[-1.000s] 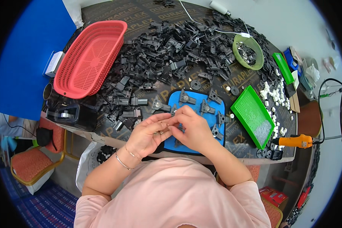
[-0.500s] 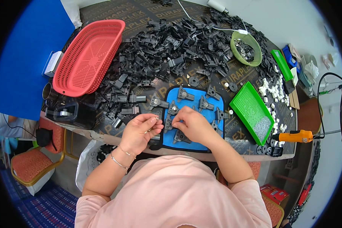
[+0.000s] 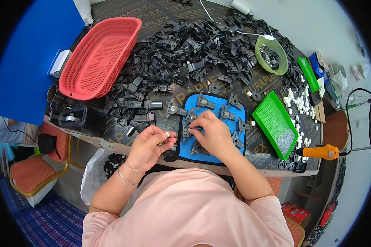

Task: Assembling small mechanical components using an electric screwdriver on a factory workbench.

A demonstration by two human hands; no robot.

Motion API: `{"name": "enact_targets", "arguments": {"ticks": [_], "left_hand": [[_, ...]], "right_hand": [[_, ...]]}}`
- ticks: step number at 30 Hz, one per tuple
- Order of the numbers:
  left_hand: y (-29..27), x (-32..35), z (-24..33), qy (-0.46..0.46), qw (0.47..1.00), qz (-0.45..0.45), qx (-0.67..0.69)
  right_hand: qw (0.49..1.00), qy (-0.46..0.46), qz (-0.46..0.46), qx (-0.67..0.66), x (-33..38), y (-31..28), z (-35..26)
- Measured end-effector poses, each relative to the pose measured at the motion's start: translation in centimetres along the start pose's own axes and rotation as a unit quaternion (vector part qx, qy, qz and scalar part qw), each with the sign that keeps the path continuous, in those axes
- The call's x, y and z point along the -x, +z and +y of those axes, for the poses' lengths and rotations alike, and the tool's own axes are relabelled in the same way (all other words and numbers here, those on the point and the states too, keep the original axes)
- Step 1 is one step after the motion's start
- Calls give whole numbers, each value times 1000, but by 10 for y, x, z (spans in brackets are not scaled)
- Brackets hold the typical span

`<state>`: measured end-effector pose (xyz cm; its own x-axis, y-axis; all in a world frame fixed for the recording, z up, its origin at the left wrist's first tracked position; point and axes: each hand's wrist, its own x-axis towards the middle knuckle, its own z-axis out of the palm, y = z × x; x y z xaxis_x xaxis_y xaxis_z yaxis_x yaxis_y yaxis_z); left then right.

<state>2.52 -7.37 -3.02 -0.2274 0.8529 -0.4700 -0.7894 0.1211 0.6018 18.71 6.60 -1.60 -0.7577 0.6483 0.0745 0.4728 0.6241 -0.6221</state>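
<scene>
Your right hand (image 3: 212,133) pinches a black part (image 3: 186,131) on the blue mat (image 3: 239,142), at its nine o'clock edge. Your left hand (image 3: 150,144) grips a small silver piece (image 3: 167,134), just off the mat.

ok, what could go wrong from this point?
1. The left hand pinches a small silvery piece at the table edge; if it slips, it likely falls to the floor.
2. The right hand works on a dark part on the crowded blue mat; a nudge could shift neighbouring parts.
</scene>
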Motion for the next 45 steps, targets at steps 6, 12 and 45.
{"name": "enact_targets", "arguments": {"ticks": [6,12,45], "left_hand": [[-5,1,0,8,1000,-26,4],[-7,2,-1,-7,999,-42,22],[4,-2,7,26,999,-5,25]], "right_hand": [[999,-6,-39,20,1,6,3],[999,-28,1,-29,0,2,-6],[995,-86,26,32,32,-22,0]]}}
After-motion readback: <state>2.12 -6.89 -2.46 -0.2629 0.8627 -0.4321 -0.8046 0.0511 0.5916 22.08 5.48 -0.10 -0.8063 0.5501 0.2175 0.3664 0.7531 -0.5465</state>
